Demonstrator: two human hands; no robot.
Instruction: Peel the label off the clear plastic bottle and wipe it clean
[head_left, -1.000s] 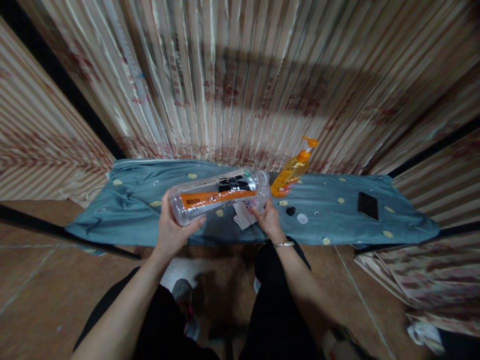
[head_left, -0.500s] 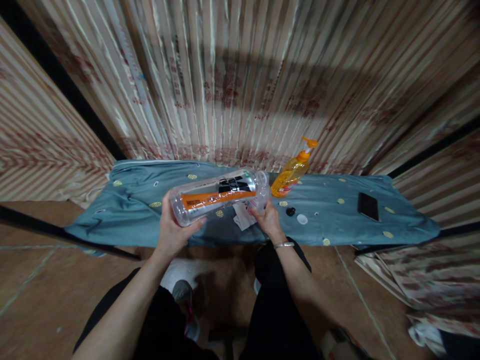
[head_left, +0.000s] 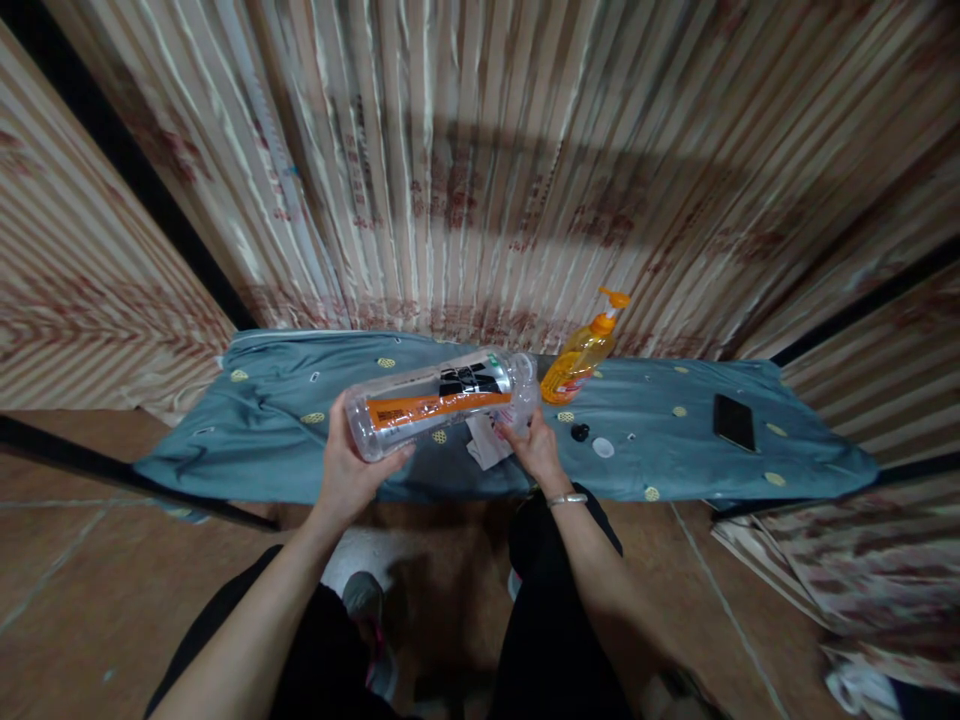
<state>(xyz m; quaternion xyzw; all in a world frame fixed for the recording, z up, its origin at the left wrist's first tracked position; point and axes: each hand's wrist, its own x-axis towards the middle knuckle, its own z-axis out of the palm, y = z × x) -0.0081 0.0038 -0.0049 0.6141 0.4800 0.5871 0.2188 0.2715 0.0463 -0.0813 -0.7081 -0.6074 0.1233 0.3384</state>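
Note:
A large clear plastic bottle (head_left: 431, 402) with an orange, silver and black label lies nearly level above the cloth, its neck toward the right. My left hand (head_left: 356, 460) is wrapped round its base from below, thumb along the near side. At the neck end, my right hand (head_left: 536, 447) is closed, with fingers up against the clear plastic. Some red-and-white print shows beside its thumb; I cannot make out what bears it. Beneath the bottle rests a pale piece of paper or tissue (head_left: 490, 447). The bottle's mouth is hard to see.
An orange pump bottle (head_left: 579, 360) stands behind my right hand on the blue cloth-covered surface (head_left: 274, 440). Right of that hand lie a small black cap-like piece (head_left: 580, 432) and a white disc (head_left: 602, 448). A dark phone (head_left: 733, 422) lies farther right. Striped curtains (head_left: 480, 180) hang behind.
The whole view has shifted slightly, so the surface sits lower in the picture. Both hands keep their hold and the bottle stays about level.

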